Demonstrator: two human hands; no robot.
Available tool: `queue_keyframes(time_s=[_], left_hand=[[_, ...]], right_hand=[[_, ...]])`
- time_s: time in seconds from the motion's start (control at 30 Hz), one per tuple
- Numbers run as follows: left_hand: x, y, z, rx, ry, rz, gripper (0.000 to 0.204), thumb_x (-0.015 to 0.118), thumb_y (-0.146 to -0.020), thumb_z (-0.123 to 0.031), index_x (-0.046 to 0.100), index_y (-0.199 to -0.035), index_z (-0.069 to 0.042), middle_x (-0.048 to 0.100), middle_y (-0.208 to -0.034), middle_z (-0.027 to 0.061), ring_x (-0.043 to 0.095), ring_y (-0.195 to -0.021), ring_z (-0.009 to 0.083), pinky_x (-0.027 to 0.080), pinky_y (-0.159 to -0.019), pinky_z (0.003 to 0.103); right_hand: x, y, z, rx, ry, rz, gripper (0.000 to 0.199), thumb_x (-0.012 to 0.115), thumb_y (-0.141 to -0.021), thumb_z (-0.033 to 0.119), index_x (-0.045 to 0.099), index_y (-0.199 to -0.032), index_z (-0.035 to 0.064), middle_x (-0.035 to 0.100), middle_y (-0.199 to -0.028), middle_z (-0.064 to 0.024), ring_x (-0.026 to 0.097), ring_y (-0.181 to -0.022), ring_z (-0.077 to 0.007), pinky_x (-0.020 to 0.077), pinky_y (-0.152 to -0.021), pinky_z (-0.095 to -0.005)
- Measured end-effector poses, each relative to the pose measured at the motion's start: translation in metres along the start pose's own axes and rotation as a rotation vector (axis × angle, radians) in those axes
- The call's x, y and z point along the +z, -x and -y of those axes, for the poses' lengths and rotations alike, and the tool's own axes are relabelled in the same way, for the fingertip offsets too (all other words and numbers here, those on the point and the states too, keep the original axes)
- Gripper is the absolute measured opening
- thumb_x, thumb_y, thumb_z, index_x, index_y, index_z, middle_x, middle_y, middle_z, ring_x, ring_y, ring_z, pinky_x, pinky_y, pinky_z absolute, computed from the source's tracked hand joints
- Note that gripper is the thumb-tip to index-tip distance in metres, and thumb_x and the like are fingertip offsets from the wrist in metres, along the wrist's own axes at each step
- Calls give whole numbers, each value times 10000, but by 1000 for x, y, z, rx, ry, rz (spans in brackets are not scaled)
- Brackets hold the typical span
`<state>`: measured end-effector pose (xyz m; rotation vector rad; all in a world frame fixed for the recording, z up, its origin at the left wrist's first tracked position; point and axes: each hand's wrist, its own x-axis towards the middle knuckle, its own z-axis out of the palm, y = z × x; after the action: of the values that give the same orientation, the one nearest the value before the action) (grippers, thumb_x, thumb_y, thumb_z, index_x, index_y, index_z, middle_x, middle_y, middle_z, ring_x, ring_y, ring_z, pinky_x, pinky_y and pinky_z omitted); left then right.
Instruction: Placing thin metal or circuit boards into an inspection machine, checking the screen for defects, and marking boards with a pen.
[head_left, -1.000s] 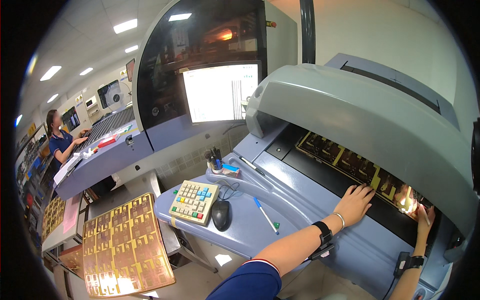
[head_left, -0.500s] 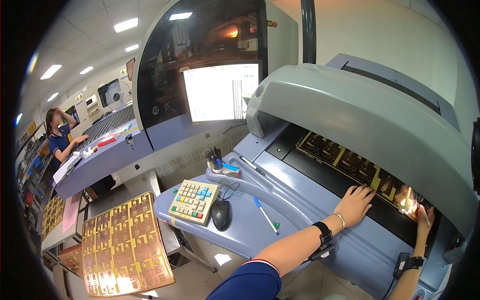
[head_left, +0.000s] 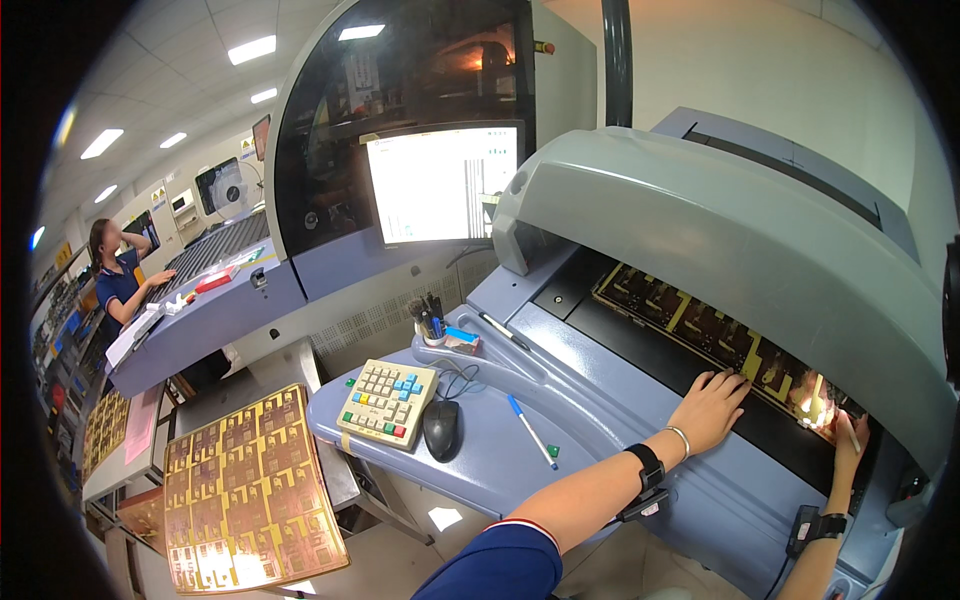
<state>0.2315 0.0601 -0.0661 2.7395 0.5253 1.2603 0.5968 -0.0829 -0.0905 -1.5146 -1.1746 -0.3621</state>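
A copper-and-gold circuit panel [head_left: 700, 330] lies in the black bed of a grey-blue machine, partly covered by its curved grey hood [head_left: 700, 190]. My left hand [head_left: 708, 410] rests flat along the panel's near edge, fingers outstretched and slightly apart, gripping nothing. At the panel's right end, under the hood's rim, my right hand [head_left: 848, 455] is closed on a slim white pen-like stick [head_left: 853, 432]. Its tip is beside a bright glare on the panel. Part of the right hand's fingers is hard to see there.
On the blue ledge are a keypad [head_left: 388, 402], a black mouse [head_left: 441, 430], a blue-capped pen [head_left: 532, 432] and a pen cup [head_left: 430, 325]. A lit monitor [head_left: 440, 185] stands behind. Larger gold panels [head_left: 250, 490] lie lower left. A co-worker [head_left: 120, 275] stands far left.
Both my hands and the panel stay in place. A small patch on the monitor looks different. The co-worker's raised hand has come down slightly.
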Motion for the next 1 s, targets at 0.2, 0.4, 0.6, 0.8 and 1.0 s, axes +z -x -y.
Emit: queue_keyframes(time_s=[0.2, 0.4, 0.6, 0.8, 1.0], left_hand=[[1, -1, 0, 3, -2, -3, 403, 518, -891, -207, 478, -1261, -53, 478, -1246, 96, 405, -1229, 260, 306, -1028, 399], [-3, -1, 0, 0, 42, 21, 406, 533, -883, -185, 476, -1261, -49, 472, -1257, 104, 396, -1241, 270, 304, -1034, 409], [-34, 25, -7, 30, 186, -28, 431, 569, -856, -131, 472, -1266, -42, 442, -1316, 140, 364, -1281, 304, 299, -1059, 432], [-158, 129, 22, -142, 253, 0, 357, 546, -868, -96, 535, -1224, -71, 507, -1276, 133, 479, -1180, 303, 391, -989, 398], [-289, 276, 107, -663, -153, -443, 262, 514, -863, -54, 617, -1104, -54, 624, -1072, 156, 584, -1006, 316, 461, -881, 383]], right_hand=[[2, 0, 4, -39, -26, -40, 263, 596, -866, 228, 541, -1008, 13, 525, -686, 28, 449, -567, -47, 368, -491, -209], [-12, 11, 67, 195, -241, 83, 212, 579, -877, 176, 553, -990, 0, 538, -780, -13, 476, -682, -80, 390, -617, -222], [-11, 91, 197, -26, 86, 275, 133, 503, -863, 9, 574, -973, -10, 554, -863, -61, 507, -752, -106, 410, -684, -224], [-3, 164, 238, 200, -96, 560, 228, 525, -926, 107, 610, -1114, 11, 626, -1084, -113, 603, -951, -191, 478, -828, -295], [60, 197, 324, 754, -605, 455, 194, 549, -920, 118, 617, -1026, -30, 628, -815, -114, 592, -742, -139, 492, -645, -248]])
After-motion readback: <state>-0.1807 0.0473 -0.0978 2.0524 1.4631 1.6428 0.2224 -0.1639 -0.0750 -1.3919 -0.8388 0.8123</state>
